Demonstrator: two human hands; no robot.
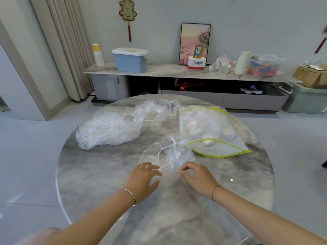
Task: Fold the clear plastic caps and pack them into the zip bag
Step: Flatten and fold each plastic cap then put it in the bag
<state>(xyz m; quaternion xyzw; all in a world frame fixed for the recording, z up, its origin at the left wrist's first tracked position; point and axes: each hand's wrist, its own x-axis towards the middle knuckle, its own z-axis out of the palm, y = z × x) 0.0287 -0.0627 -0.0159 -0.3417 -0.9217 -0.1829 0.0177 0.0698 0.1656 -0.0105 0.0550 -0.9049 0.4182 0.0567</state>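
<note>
One clear plastic cap (pixel 166 152) lies spread on the round marble table (pixel 106 165), just in front of my hands. My left hand (pixel 144 179) rests at its near left edge with fingers relaxed and spread, touching the plastic. My right hand (pixel 196 175) pinches the cap's near edge between thumb and fingertips. A heap of several more clear caps (pixel 113 128) sits at the far left of the table. The zip bag (pixel 210 131), clear with a yellow-green zip strip, lies at the right with its mouth open toward me and folded caps inside.
Beyond the table runs a low marble sideboard (pixel 168 71) with a blue lidded box (pixel 131 59), paper cups, a framed picture and clutter. A curtain hangs at the left. A cardboard box (pixel 311 75) sits on a green bin at the far right.
</note>
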